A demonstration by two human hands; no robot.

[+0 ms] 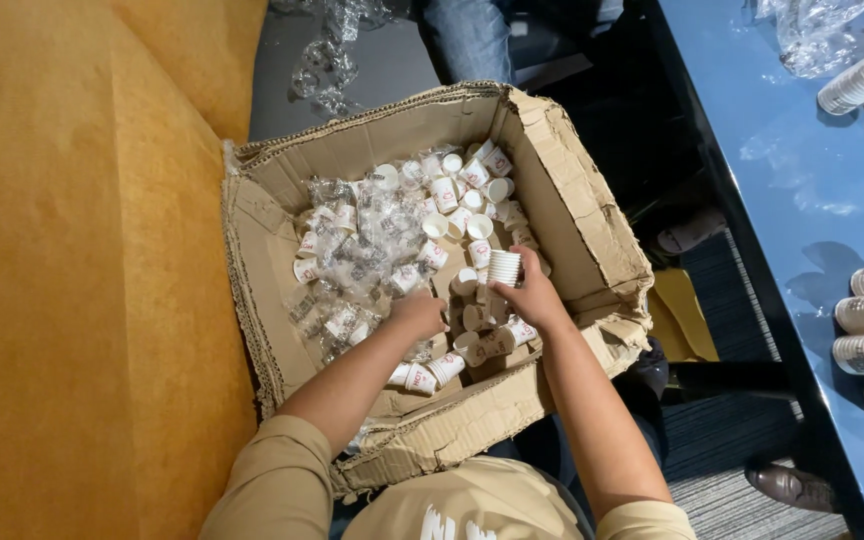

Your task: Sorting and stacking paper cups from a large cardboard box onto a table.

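A torn cardboard box is filled with loose small paper cups. The left hand is lowered among them, its grip not discernible. A short stack of cups is clasped by the right hand near the box's middle.

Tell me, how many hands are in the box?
2. The left hand is among loose cups; the right hand, beside it, holds a stack of cups. No others show.

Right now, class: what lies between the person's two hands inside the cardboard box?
In the head view, loose small white paper cups lie on the box floor between the left hand and the right hand, which holds a short stack of cups.
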